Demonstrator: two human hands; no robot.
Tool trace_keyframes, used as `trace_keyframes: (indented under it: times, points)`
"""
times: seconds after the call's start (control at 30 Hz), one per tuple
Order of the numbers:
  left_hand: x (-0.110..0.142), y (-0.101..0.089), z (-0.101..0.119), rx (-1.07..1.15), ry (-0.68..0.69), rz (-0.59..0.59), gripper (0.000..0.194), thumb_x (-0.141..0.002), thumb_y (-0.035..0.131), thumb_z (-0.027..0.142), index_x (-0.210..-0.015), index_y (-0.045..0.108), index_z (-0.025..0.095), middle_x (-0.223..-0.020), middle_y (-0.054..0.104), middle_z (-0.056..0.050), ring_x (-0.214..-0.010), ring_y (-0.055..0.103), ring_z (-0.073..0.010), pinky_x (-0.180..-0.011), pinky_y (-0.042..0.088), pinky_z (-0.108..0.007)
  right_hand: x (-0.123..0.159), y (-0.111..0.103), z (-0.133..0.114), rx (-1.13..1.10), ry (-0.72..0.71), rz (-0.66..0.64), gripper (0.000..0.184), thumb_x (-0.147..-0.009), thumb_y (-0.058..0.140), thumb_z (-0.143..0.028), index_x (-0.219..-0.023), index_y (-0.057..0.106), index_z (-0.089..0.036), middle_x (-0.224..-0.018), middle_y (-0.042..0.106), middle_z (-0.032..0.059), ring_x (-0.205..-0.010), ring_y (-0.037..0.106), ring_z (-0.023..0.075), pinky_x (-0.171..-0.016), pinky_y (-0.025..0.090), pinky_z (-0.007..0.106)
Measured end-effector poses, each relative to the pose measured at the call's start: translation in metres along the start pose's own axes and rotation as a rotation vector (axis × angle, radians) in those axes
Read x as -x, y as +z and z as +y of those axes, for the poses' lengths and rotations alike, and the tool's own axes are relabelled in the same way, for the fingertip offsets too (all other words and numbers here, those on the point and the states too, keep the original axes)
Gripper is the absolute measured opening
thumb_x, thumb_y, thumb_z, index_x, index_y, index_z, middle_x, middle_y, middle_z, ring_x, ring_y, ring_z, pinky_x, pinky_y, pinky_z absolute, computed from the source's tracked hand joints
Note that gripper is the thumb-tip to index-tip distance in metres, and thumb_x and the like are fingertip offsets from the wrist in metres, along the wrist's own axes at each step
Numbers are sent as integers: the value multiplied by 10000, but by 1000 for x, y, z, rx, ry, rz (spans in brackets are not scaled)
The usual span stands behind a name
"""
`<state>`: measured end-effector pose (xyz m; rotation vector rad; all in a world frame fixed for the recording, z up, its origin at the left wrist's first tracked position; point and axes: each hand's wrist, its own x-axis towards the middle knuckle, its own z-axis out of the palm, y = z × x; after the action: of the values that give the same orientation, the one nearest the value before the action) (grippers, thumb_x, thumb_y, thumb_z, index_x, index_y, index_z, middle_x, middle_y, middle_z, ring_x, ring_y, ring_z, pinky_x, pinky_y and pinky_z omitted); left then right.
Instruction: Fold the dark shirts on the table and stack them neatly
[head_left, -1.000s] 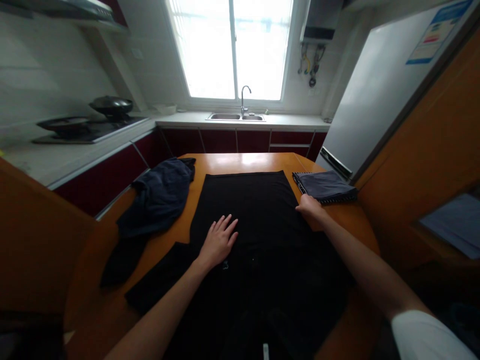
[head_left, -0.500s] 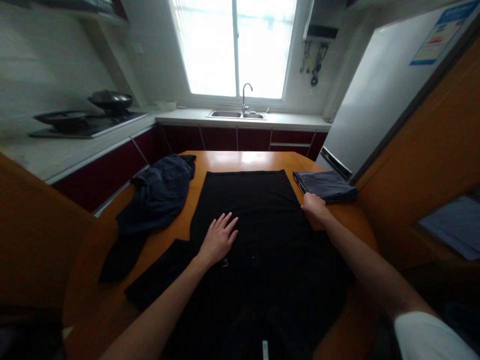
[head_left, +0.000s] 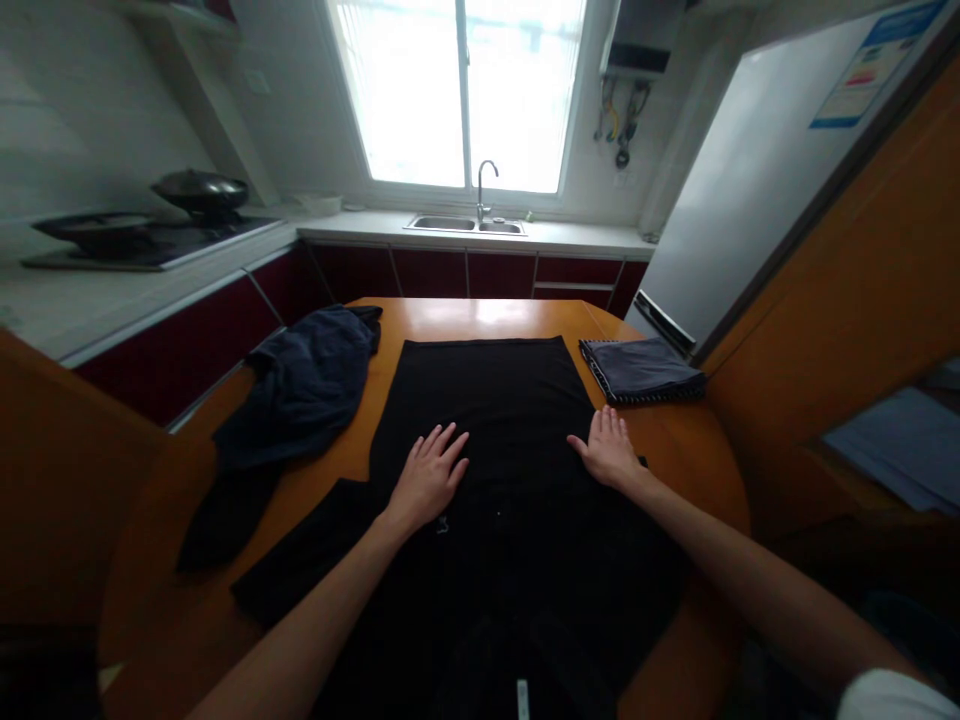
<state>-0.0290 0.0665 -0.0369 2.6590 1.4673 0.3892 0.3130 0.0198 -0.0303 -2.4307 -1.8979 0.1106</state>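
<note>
The black shirt [head_left: 495, 395] is spread flat, unfolded, under the left hand [head_left: 427, 478] and right hand [head_left: 610, 455], fingers wide and empty; grey cloth [head_left: 641, 368] is folded, a blue garment [head_left: 307, 370] rumpled.

Bright window [head_left: 459, 95] above sink [head_left: 444, 224]; dark-red cabinets [head_left: 429, 273], silvery fridge [head_left: 731, 190].

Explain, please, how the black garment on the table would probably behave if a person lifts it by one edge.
The black garment would likely hang floppy, since it lies thin and flat like soft cloth. It seems unlikely to roll or tip, being spread wide over the table.
</note>
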Motion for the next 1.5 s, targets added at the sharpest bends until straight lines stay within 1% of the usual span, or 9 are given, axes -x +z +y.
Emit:
trace_keyframes:
  times: [0.2, 0.3, 0.43, 0.53, 0.67, 0.87, 1.23, 1.4, 1.5]
  points:
    - [0, 0, 0, -12, 3, 16, 496, -1021, 395, 417, -1485, 481, 264, -1599, 382, -61, -1486, 317, -287, -1194, 283, -521, -26, 3, -73, -230, -419, -8, 771, -1007, 240, -588, -1600, 198, -98, -1669, 115, 150, -1549, 65, 257, -1230, 99, 455]
    - [0, -3, 1, -19, 7, 11, 495, -1024, 390, 412, -1484, 484, 254, -1595, 388, -66, -1484, 323, -288, -1195, 286, -516, -57, 8, -81, -222, -512, -38, 747, -1008, 249, -588, -1599, 220, -132, -1673, 131, 114, -1549, 71, 229, -1236, 66, 449]
    - [1, -4, 2, -2, 1, 3, 489, -1022, 402, 403, -1477, 493, 249, -1590, 396, -70, -1481, 330, -289, -1194, 291, -519, -110, -2, -43, -144, -320, -57, 709, -1024, 266, -544, -1583, 261, -107, -1669, 169, 107, -1544, 101, 188, -1237, 57, 368]
    - [1, -2, 1, 9, 1, 10, 481, -1017, 416, 396, -1473, 498, 265, -1587, 403, -66, -1479, 333, -286, -1193, 291, -525, -141, -15, -21, -122, -183, -49, 700, -1036, 265, -483, -1565, 256, -24, -1653, 169, 195, -1539, 132, 249, -1230, 94, 408]
    - [2, -1, 0, 10, -3, 17, 479, -1021, 413, 400, -1473, 498, 266, -1594, 391, -62, -1478, 334, -286, -1194, 293, -521, -149, -13, -46, -118, -137, -1, 730, -1038, 241, -480, -1557, 219, 34, -1640, 139, 260, -1541, 88, 308, -1226, 62, 484]
    - [2, -4, 2, -2, -11, 8, 476, -1024, 416, 394, -1479, 490, 273, -1599, 384, -48, -1479, 332, -281, -1200, 286, -517, -141, 11, -98, -163, -555, -41, 727, -1013, 257, -603, -1585, 274, -154, -1671, 161, 76, -1543, 106, 182, -1236, 63, 367]
    - [5, -5, 1, 10, -5, 10, 479, -1028, 414, 411, -1490, 470, 294, -1591, 397, -39, -1483, 326, -269, -1204, 286, -506, -217, -27, -27, -141, -180, 7, 556, -1050, 342, -365, -1522, 375, -72, -1620, 289, 194, -1515, 222, 238, -1219, 129, 408]
    - [5, -7, 3, 4, -9, -9, 483, -1032, 414, 408, -1499, 456, 291, -1603, 376, -37, -1491, 310, -264, -1209, 279, -508, -208, -34, -46, -172, -118, 165, 534, -1018, 237, -114, -1507, 265, 100, -1610, 156, 328, -1532, 84, 322, -1201, 6, 524]
    - [4, -7, 3, -7, -13, -11, 473, -1027, 434, 383, -1488, 469, 286, -1598, 387, -36, -1489, 315, -261, -1210, 280, -507, -188, -26, -81, -208, -170, 171, 544, -1018, 281, -161, -1508, 299, 75, -1618, 170, 306, -1528, 118, 336, -1208, 65, 532]
